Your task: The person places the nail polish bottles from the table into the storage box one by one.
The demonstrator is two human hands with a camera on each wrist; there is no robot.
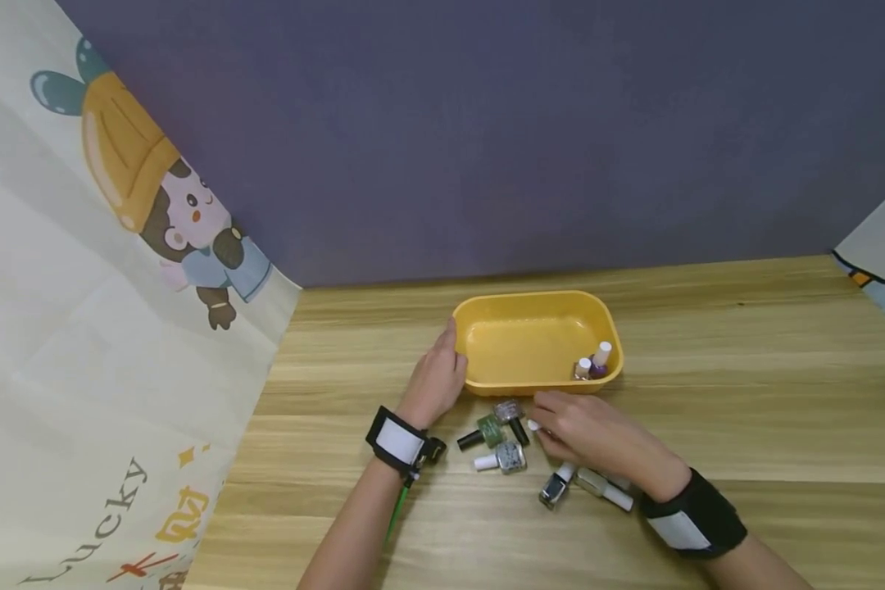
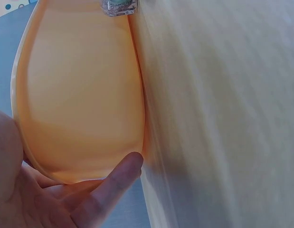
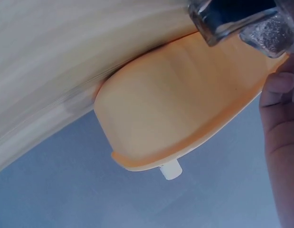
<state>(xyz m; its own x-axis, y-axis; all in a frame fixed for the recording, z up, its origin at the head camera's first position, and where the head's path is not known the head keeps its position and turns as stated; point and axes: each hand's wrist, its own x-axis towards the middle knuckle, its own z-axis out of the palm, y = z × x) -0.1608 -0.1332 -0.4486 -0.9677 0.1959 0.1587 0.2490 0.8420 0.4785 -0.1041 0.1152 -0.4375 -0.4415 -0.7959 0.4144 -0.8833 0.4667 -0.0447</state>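
Observation:
A yellow plastic tub [image 1: 531,389] stands on the table, two nail polish bottles with pale caps, one of them purple [image 1: 599,367], in its near right corner. My left hand [image 1: 437,377] rests against the tub's left end, finger and thumb laid along the outside wall. Just in front of the tub, my right hand [image 1: 578,426] pinches a nail polish bottle whose white cap [image 1: 534,425] shows at the fingertips; the hand hides most of it. Beside that hand lie a green bottle [image 1: 490,430], a glittery black-capped bottle [image 1: 509,411] and a white-capped speckled one [image 1: 512,457].
Nearer the person, a dark bottle [image 1: 553,490] and a pale bottle [image 1: 592,482] lie below the right hand. The wood-grain table [image 1: 767,393] meets a dark blue wall [image 1: 531,147] behind the tub. A sheet with cartoon prints [image 1: 81,344] hangs at the left.

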